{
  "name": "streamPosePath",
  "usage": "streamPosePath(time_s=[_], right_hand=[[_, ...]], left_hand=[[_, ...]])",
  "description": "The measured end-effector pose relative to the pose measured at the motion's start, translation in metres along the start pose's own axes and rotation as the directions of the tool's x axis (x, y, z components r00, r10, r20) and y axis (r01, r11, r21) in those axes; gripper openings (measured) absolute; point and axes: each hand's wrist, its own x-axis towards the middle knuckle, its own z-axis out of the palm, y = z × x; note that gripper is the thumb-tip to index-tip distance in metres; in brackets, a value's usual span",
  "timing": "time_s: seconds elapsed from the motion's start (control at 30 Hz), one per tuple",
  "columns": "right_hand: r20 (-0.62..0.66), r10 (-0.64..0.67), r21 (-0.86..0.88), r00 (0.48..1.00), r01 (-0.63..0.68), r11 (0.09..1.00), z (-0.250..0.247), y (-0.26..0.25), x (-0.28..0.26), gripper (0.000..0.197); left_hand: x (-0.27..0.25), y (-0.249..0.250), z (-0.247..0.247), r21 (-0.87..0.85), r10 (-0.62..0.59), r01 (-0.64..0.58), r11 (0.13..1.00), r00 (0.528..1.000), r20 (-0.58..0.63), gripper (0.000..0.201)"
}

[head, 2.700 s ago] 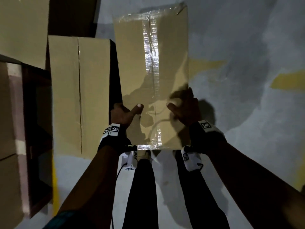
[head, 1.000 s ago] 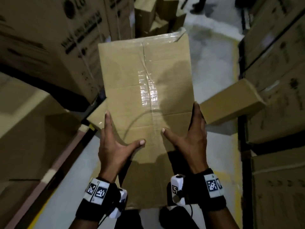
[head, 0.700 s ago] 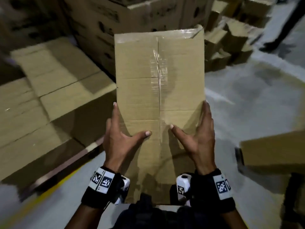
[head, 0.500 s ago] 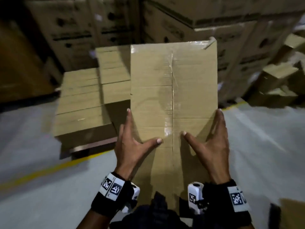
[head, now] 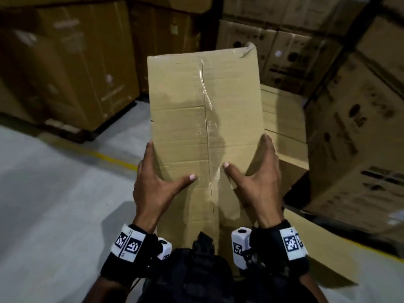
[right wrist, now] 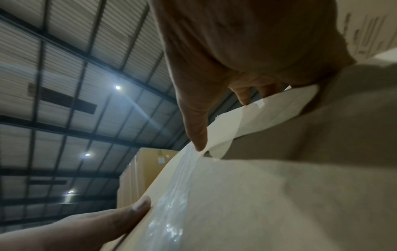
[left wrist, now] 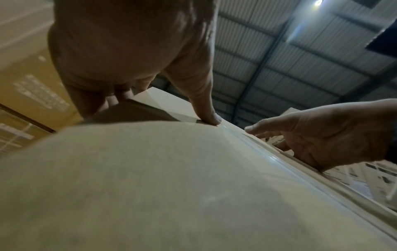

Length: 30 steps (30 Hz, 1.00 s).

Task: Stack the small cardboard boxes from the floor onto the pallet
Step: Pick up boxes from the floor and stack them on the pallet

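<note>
I hold the cardboard box (head: 205, 127) out in front of my chest, above the floor (head: 54, 204), long side pointing away from me. My left hand (head: 153, 184) grips its left edge, fingers down the side, thumb flat on top near the taped seam (head: 206, 101). My right hand (head: 260, 182) grips the right edge the same way. Stacked small boxes (head: 284, 132) lie just beyond on the right; large cartons (head: 72, 68) stand far left.

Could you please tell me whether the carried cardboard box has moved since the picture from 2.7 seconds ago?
Yes. The cardboard box was being picked up off the floor; now both hands carry it raised, facing the low stack of small boxes.
</note>
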Motion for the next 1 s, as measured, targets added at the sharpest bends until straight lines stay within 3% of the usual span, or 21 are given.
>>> streamPosePath(time_s=[0.27, 0.73, 1.0], right_hand=[[0.073, -0.064, 0.022, 0.995, 0.062, 0.998, 0.087, -0.054, 0.036, 0.110], [0.141, -0.087, 0.069, 0.986, 0.078, 0.995, 0.328, -0.194, 0.152, 0.106], [0.188, -0.080, 0.067, 0.979, 0.069, 0.995, 0.427, -0.231, 0.240, 0.107]], left_hand=[[0.080, -0.043, -0.043, 0.008, -0.018, 0.019, 1.000, 0.997, -0.074, 0.129], [0.324, -0.127, -0.164, 0.098, -0.062, 0.079, 0.992, 0.985, -0.159, 0.130], [0.446, -0.167, -0.168, 0.129, -0.113, 0.136, 0.982, 0.978, -0.175, 0.131]])
